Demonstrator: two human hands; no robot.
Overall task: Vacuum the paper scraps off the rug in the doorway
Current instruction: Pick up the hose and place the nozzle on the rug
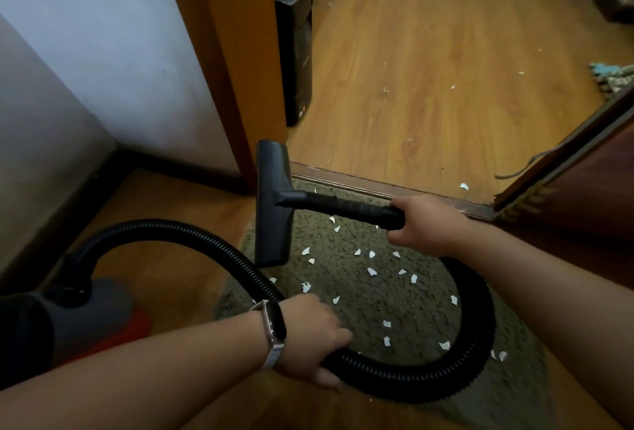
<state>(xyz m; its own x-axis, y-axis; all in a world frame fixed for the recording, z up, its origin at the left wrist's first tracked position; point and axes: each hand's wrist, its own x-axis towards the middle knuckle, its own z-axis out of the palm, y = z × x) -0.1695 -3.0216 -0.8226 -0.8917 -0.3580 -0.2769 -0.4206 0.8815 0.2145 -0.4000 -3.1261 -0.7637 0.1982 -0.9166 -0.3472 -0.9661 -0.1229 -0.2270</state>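
A mottled green rug (384,295) lies in the doorway with several white paper scraps (372,271) scattered over it. My right hand (427,223) grips the black wand (346,205) of the vacuum. Its wide black floor nozzle (272,203) hangs over the rug's left edge, turned lengthwise. My left hand (317,340), with a watch on the wrist, holds the ribbed black hose (477,337), which loops round the scraps. The grey and red vacuum body (92,319) sits on the floor at the left.
A wooden door frame (226,59) and white wall stand at the left. A black bin (295,48) sits just past the frame. The wooden floor (446,79) beyond the threshold (384,189) carries a few stray scraps. A dark door (576,172) stands open at the right.
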